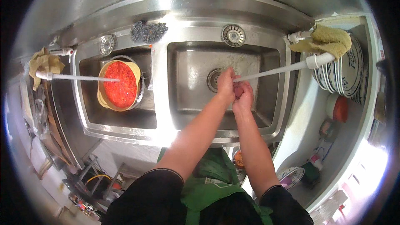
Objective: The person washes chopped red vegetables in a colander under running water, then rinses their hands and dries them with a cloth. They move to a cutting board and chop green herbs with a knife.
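My left hand [226, 82] and my right hand [243, 97] are together over the right basin of a steel double sink [193, 100]. Water pours onto them from the right faucet [322, 60], which has a yellow-green cloth [331, 39] draped on it. A small reddish-purple item [238, 91] shows between the hands; its kind and which hand grips it are unclear. In the left basin stands a yellow two-handled pot [100, 95] filled with red, wet contents [120, 84]. Water from the left faucet [45, 75] runs into it.
Two strainer baskets [233, 35] [107, 44] and a dark scouring pad [148, 32] lie on the back ledge. Patterned plates [347, 68] stand upright in the white bin at right, with a red-and-white container [340, 108]. A brown cloth [45, 64] hangs over the left faucet.
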The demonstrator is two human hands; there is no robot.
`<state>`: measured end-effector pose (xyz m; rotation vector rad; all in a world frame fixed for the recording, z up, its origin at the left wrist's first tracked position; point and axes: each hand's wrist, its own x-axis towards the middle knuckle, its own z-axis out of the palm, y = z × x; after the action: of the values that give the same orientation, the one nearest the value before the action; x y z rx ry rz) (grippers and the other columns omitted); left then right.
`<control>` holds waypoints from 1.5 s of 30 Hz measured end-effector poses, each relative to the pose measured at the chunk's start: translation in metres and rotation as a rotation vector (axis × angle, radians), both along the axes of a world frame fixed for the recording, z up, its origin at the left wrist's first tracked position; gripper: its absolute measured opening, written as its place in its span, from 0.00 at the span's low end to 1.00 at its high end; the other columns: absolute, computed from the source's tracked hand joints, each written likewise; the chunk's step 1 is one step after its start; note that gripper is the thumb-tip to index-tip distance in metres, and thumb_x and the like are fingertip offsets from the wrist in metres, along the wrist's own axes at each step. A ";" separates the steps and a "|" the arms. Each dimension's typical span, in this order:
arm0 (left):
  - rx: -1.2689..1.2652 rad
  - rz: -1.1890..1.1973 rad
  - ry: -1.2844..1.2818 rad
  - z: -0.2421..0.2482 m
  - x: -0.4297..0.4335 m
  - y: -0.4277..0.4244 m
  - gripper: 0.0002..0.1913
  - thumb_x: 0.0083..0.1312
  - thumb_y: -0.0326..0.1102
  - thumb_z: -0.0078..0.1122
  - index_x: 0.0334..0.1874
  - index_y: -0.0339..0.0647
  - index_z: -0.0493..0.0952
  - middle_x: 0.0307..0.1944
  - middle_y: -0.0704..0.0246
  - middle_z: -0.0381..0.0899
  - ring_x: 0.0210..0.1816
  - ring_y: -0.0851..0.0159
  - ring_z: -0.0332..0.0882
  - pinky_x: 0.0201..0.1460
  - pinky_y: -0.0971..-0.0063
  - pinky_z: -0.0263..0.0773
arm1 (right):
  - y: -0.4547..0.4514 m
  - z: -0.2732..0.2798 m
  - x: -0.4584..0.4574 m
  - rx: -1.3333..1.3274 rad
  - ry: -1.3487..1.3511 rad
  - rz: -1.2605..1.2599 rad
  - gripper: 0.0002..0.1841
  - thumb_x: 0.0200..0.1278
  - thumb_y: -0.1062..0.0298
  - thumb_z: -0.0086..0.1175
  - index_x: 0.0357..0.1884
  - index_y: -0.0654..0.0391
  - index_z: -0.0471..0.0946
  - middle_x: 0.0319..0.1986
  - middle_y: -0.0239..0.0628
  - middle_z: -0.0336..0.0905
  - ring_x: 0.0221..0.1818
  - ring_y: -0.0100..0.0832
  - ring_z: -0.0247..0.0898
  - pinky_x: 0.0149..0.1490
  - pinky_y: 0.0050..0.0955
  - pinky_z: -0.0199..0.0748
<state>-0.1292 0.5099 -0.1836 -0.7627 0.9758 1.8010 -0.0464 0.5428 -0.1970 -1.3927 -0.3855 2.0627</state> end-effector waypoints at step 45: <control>-0.333 -0.951 1.255 0.021 -0.015 -0.013 0.11 0.63 0.39 0.62 0.38 0.36 0.79 0.39 0.49 0.81 0.45 0.41 0.79 0.48 0.53 0.72 | 0.039 -0.016 0.020 -0.245 -0.097 0.400 0.07 0.73 0.63 0.51 0.43 0.52 0.78 0.37 0.32 0.80 0.37 0.28 0.76 0.43 0.27 0.74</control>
<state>-0.1437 0.4968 -0.1629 0.7640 1.9951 1.0980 -0.0265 0.5821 -0.2130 -1.6736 -0.4976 2.4350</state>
